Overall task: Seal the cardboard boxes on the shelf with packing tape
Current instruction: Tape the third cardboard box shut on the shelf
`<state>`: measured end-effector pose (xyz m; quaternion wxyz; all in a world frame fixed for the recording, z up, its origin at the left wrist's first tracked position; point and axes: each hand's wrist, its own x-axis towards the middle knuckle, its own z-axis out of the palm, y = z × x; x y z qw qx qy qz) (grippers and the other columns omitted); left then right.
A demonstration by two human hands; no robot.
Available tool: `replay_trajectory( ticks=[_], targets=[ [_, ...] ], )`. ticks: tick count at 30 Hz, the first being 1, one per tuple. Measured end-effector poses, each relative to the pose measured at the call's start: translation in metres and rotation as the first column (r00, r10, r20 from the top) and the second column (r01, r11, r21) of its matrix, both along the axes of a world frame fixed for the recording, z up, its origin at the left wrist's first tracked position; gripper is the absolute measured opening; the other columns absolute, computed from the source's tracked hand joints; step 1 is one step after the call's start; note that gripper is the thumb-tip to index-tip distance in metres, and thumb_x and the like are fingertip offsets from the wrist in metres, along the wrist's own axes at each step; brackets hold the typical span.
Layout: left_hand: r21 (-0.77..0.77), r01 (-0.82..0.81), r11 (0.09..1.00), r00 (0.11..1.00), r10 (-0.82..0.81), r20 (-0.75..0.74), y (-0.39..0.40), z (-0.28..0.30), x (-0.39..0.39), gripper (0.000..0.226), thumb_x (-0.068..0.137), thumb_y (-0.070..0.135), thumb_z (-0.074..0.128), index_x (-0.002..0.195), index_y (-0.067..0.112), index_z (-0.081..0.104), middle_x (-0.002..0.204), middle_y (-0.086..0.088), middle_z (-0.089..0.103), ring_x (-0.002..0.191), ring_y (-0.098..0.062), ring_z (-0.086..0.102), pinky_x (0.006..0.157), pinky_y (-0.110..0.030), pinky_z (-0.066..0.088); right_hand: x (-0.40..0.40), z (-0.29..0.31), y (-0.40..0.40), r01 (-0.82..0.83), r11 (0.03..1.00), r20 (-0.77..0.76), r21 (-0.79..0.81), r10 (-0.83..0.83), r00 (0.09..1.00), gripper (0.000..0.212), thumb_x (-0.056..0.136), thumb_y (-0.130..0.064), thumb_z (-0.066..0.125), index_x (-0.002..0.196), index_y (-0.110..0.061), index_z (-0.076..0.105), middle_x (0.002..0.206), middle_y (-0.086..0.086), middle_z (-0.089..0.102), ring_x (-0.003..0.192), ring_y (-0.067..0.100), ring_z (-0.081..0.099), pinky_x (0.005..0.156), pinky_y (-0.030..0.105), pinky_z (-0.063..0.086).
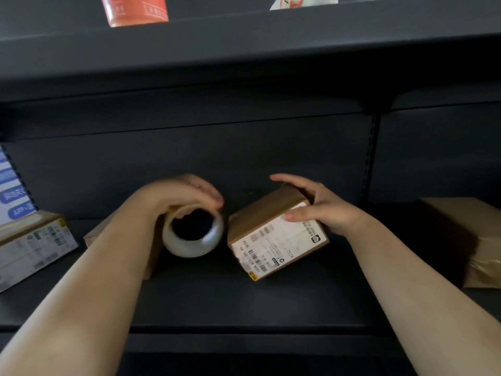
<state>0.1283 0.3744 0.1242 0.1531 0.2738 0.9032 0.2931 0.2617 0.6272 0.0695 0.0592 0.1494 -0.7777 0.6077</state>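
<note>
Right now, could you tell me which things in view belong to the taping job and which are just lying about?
Job:
- tape roll, held by left hand
- labelled box, held by right hand
- box at left
- brown box at right

Lying about:
- orange packet on upper shelf
- blue printed item

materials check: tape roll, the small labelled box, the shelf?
Tape roll: clear glossy plastic film, by its sheen; core looks tan, probably cardboard. Small box: matte brown cardboard with a white paper label. Shelf: dark matte, likely painted metal, judging by the slotted upright.
</note>
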Motion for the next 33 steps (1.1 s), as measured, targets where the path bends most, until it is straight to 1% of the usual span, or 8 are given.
replay_trajectory(
  ticks=[6,11,13,17,19,25,31,33],
  targets=[
    [-0.088,0.090,0.992,0.996,-0.089,0.023,0.013,-0.017,0.005,0.023,0.077,0.046,0.069,0.083,0.025,0.076,0.058,0.009,0.066,0.051,-0.002,0.057,0.041,-0.012,0.043,0.013,-0.021,0.019,0.022,0.999,0.075,-0.027,-0.020,0.997,0.084,0.049,-0.023,0.083,0.126,-0.041,0.054,0.125,0.005,0.057,0.110,0.019,0.060,0.085,0.027,0.050],
    [-0.109,0.132,0.985,0.987,-0.121,0.106,0.023,-0.034,0.005,0.022,0.079,0.046,0.067,0.076,0.025,0.074,0.042,0.014,0.052,0.038,0.000,0.047,0.039,-0.014,0.038,0.022,-0.011,0.027,-0.002,0.942,0.264,0.336,-0.092,0.960,0.097,0.053,-0.030,0.085,0.136,-0.046,0.037,0.141,-0.012,0.035,0.128,0.009,0.038,0.106,0.026,0.033],
    [-0.100,0.139,0.985,0.985,-0.126,0.120,0.024,-0.035,0.004,0.020,0.079,0.045,0.067,0.072,0.028,0.074,0.042,0.014,0.053,0.037,0.001,0.047,0.038,-0.013,0.038,0.019,0.007,0.025,-0.047,0.812,0.324,0.581,-0.178,0.929,0.104,0.062,-0.037,0.084,0.143,-0.045,0.020,0.151,-0.010,0.022,0.134,0.011,0.027,0.107,0.023,0.023],
    [-0.079,0.145,0.986,0.982,-0.134,0.130,0.026,-0.033,0.004,0.017,0.080,0.039,0.069,0.068,0.028,0.074,0.043,0.013,0.054,0.037,0.001,0.047,0.037,-0.012,0.037,0.000,0.035,-0.006,-0.086,0.315,0.175,0.945,-0.267,0.948,0.128,0.057,-0.066,0.074,0.147,-0.032,-0.011,0.156,-0.002,-0.017,0.142,0.016,-0.016,0.114,0.047,-0.008],
    [-0.063,0.148,0.987,0.982,-0.139,0.129,0.026,-0.033,0.006,0.015,0.081,0.036,0.068,0.071,0.026,0.073,0.042,0.013,0.055,0.036,0.001,0.048,0.036,-0.011,0.036,-0.014,0.035,-0.036,-0.106,0.267,0.154,0.958,-0.165,0.974,0.130,0.054,-0.070,0.072,0.146,-0.034,-0.014,0.156,-0.002,-0.016,0.142,0.017,-0.016,0.112,0.050,-0.011],
    [0.039,0.152,0.988,0.983,-0.155,0.095,0.014,-0.040,0.009,0.018,0.079,0.042,0.068,0.078,0.025,0.073,0.051,0.017,0.064,0.049,0.004,0.057,0.045,-0.009,0.040,-0.038,0.017,-0.068,-0.105,0.313,0.139,0.944,-0.090,0.986,0.118,0.059,-0.059,0.076,0.146,-0.041,-0.002,0.151,-0.002,0.020,0.137,0.023,0.020,0.109,0.042,0.023],
    [0.623,0.151,0.767,0.793,-0.470,0.387,-0.022,-0.046,0.002,0.053,0.064,0.048,0.078,0.110,0.023,0.070,0.047,0.003,0.049,0.044,-0.008,0.045,0.047,-0.022,0.042,-0.024,0.031,-0.046,-0.063,0.652,0.111,0.755,-0.032,0.993,0.100,0.064,-0.045,0.080,0.138,-0.058,0.014,0.131,-0.009,0.031,0.120,0.014,0.035,0.096,0.031,0.037],
    [0.668,0.157,0.727,0.762,-0.520,0.386,-0.025,-0.038,0.002,0.061,0.060,0.046,0.081,0.112,0.016,0.067,0.046,0.000,0.050,0.044,-0.010,0.048,0.051,-0.027,0.048,-0.021,0.035,-0.042,-0.049,0.714,0.100,0.698,-0.029,0.995,0.097,0.065,-0.042,0.081,0.136,-0.059,0.017,0.131,-0.010,0.031,0.117,0.011,0.036,0.089,0.026,0.038]
  ],
)
